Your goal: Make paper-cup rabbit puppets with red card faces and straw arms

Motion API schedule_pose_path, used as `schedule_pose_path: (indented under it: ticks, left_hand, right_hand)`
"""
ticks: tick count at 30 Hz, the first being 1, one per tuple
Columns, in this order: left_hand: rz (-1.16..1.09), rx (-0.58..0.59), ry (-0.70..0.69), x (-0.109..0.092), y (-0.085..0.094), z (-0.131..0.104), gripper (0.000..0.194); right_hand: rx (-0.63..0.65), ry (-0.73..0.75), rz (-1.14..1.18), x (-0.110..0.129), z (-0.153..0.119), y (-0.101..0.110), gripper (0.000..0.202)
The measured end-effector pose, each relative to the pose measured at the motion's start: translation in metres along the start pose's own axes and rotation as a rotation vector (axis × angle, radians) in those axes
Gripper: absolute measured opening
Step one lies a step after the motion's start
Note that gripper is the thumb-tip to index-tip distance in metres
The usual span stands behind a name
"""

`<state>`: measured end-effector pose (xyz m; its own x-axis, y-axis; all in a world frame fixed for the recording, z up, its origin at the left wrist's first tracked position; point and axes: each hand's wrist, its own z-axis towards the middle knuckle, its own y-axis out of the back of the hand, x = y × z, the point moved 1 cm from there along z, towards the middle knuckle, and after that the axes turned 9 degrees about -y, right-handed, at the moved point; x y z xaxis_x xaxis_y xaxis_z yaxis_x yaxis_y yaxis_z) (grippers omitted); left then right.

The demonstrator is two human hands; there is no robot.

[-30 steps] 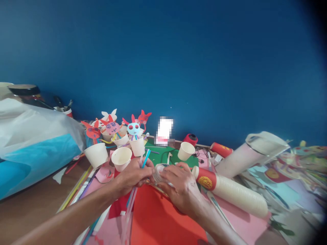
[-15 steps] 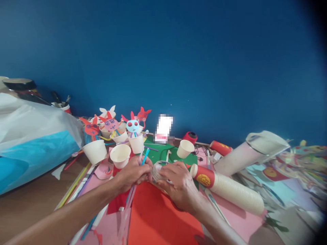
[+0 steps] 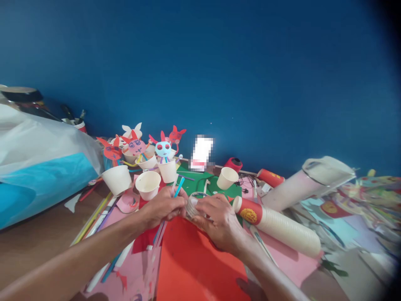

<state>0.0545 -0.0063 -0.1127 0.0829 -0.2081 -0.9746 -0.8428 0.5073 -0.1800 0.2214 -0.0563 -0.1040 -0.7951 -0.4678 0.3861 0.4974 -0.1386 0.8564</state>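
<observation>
My left hand is closed round a blue straw and some pale straws, whose long ends run down toward me. A roll of clear tape is gripped in my right hand, right beside my left fingertips. Whether a strip of tape runs between the hands I cannot tell. Under both hands lies a red-orange sheet. White paper cups stand just beyond my left hand, one holding a light-blue paper face with red ears.
More paper-face figures stand in cups at the back left. A lone cup sits on green paper. To the right lie a long stack of cups and a white jug. A plastic bag fills the left.
Both hands stay close together with the straws and tape roll. The tape roll has turned slightly, and the view has shifted a little.
</observation>
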Motion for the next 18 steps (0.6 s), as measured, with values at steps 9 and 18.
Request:
schedule_pose_path:
  ticks: [9,18]
  left_hand:
    - [0.035,0.023,0.001,-0.0002,0.0003,0.0001,0.010]
    - [0.015,0.018,-0.065,0.0032,0.0034,0.0015,0.011]
  right_hand:
    - [-0.010,0.019,-0.019,0.0014,0.0008,0.0005,0.018]
    - [-0.063,-0.007,-0.098,-0.0019,0.0004,-0.0006,0.014]
